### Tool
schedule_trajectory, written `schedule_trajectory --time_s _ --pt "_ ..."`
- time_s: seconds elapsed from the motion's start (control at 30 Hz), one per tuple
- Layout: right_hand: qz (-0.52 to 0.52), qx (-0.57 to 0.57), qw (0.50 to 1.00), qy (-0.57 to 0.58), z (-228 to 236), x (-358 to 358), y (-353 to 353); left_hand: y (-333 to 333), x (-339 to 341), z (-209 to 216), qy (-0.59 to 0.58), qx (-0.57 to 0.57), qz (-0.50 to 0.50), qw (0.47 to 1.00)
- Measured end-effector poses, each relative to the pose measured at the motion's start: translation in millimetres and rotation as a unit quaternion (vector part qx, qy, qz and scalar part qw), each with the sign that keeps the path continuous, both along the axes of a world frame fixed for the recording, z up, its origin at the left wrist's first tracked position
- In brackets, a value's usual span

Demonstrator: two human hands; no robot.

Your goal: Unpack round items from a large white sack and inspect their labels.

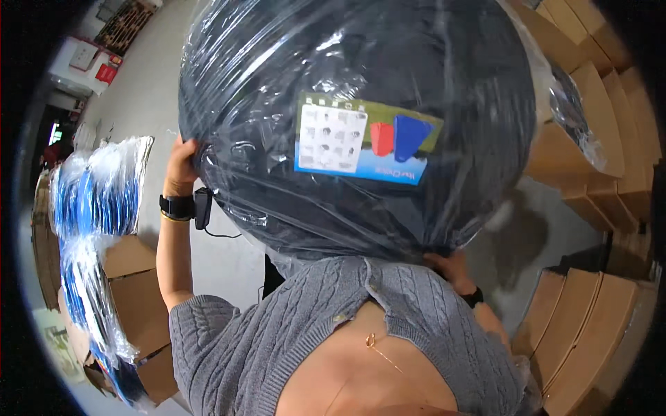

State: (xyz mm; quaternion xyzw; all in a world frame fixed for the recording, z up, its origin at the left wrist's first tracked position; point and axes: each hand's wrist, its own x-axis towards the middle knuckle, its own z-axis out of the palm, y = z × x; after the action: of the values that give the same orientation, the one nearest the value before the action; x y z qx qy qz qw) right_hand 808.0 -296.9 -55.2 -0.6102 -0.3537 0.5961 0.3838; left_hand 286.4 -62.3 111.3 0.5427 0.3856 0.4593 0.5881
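A large round black folded item in clear plastic wrap (277, 173) fills the upper middle, close against my chest. A printed insert card (326, 139) with a red and a blue shape lies under its plastic. My left hand (182, 165) grips the left edge, fingers partly hidden behind it; a black band with a small device sits on that wrist. At the lower right edge, my right hand (451, 269) grips the plastic-wrapped item from below, its fingers mostly covered. A dark band circles the right wrist too.
Stacked blue items in clear plastic (97, 191) stand on the left beside an open cardboard box (142, 298). Cardboard boxes (583, 326) line the lower right, with more open cartons (590, 111) at the upper right. Grey floor (149, 90) shows between them.
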Motion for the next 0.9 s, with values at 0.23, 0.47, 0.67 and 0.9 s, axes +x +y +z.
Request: schedule_trajectory --time_s 0.23,0.47,0.67,0.9 --pt "0.029 0.067 0.997 0.004 17 1 0 10 51 -35 0.215 -0.178 0.098 0.955" --pt "0.182 0.011 0.963 0.2 -1 48 12 0 24 -92 0.243 -0.219 0.082 0.941" --pt "-0.118 -0.157 0.978 0.074 -163 154 55 12 -31 -130 0.221 -0.333 0.055 0.915" --pt "-0.227 -0.334 0.903 -0.144 -367 147 41 45 -23 -80 0.596 -0.017 -0.04 0.802"
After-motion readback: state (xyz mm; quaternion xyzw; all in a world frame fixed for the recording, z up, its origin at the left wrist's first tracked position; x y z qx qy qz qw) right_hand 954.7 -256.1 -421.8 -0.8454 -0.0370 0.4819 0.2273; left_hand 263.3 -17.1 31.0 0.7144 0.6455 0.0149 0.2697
